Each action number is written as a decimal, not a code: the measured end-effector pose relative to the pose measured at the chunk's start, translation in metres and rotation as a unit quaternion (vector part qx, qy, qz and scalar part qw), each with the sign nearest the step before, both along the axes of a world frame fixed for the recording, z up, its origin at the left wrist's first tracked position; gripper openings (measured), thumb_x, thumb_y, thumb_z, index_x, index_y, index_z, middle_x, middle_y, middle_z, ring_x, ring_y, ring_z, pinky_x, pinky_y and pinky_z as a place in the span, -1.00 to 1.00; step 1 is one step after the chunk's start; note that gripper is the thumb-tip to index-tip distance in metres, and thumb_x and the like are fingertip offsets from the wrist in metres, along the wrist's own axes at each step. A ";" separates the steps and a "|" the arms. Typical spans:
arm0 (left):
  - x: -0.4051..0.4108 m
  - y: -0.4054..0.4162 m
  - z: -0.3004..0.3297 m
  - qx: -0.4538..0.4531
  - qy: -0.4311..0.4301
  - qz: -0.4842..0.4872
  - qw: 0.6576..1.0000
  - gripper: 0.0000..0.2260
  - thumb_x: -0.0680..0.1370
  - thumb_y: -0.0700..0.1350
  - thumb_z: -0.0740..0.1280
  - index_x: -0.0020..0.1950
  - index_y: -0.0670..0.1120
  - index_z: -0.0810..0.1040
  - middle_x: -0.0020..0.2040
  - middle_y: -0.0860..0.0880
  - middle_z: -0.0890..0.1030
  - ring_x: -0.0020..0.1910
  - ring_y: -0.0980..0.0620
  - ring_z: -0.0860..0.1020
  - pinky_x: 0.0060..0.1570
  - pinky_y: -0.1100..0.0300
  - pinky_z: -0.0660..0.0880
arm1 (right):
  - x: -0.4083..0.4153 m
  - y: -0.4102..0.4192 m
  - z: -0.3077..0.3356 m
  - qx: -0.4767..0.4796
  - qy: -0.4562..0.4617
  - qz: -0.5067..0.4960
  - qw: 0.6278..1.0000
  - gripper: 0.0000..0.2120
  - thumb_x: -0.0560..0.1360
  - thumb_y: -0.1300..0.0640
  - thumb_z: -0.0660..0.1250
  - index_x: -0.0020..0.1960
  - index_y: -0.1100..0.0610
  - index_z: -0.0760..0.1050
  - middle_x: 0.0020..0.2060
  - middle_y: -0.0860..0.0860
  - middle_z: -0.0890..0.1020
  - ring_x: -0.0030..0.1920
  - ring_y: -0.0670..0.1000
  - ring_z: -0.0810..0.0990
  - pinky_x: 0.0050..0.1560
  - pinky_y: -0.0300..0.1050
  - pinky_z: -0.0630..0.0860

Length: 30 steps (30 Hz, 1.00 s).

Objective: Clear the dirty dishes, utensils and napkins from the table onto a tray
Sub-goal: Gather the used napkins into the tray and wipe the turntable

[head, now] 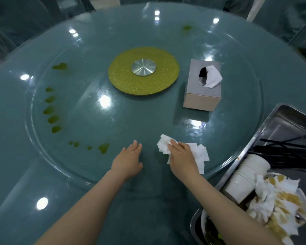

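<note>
Green spills (53, 110) dot the left side of the round glass table (148, 121). The left hand (129, 160) lies flat on the glass near the front edge, fingers straight, holding nothing. Just to its right, the right hand (181, 156) presses down on a wad of white napkins (200, 154), which spreads out under and beyond its fingers. Behind stands a tissue box (202, 85). At the far right, a metal tray (279, 124) holds stacked paper cups (244, 177), black chopsticks (286, 151) and stained napkins (276, 200).
</note>
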<state>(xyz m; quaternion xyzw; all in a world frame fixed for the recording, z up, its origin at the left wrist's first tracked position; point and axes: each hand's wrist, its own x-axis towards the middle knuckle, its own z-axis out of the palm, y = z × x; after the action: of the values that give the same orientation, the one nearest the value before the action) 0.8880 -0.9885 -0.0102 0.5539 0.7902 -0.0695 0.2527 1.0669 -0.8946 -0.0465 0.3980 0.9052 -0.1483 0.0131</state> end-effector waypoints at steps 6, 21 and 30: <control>0.012 0.010 0.000 -0.008 -0.008 -0.004 1.000 -0.37 0.56 -0.10 0.16 0.57 -0.06 -0.05 0.58 -0.04 -0.10 0.54 -0.04 0.07 0.50 0.09 -0.01 | 0.013 -0.027 0.001 -0.030 0.017 -0.050 0.998 -0.41 0.50 0.23 0.12 0.50 -0.04 0.14 0.52 -0.18 0.09 0.39 0.07 0.16 0.33 -0.01 0.14; 0.030 0.024 0.005 -0.041 -0.017 -0.007 0.999 -0.38 0.57 -0.06 0.16 0.57 -0.02 -0.05 0.58 0.00 -0.10 0.53 -0.15 0.08 0.47 0.04 0.07 | 0.049 0.053 0.006 -0.048 0.109 -0.221 0.968 -0.71 0.50 0.31 0.20 0.17 0.13 0.53 0.10 0.17 0.46 0.10 0.17 0.41 0.06 -0.07 0.38; 0.036 0.031 0.006 -0.043 -0.025 -0.004 0.999 -0.36 0.55 -0.03 0.19 0.57 -0.02 -0.01 0.58 -0.01 -0.07 0.51 -0.20 0.12 0.45 0.04 0.10 | 0.013 -0.023 0.005 -0.095 0.111 -0.093 0.985 -0.53 0.48 0.34 0.18 0.36 0.09 0.40 0.14 0.10 0.50 0.04 0.18 0.51 -0.01 -0.04 0.40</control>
<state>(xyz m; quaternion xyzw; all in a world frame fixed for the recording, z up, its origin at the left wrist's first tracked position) 0.9242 -0.9574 -0.0044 0.5475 0.7777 -0.0906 0.2953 1.0804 -0.9175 -0.0417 0.4585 0.8418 -0.2776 -0.0638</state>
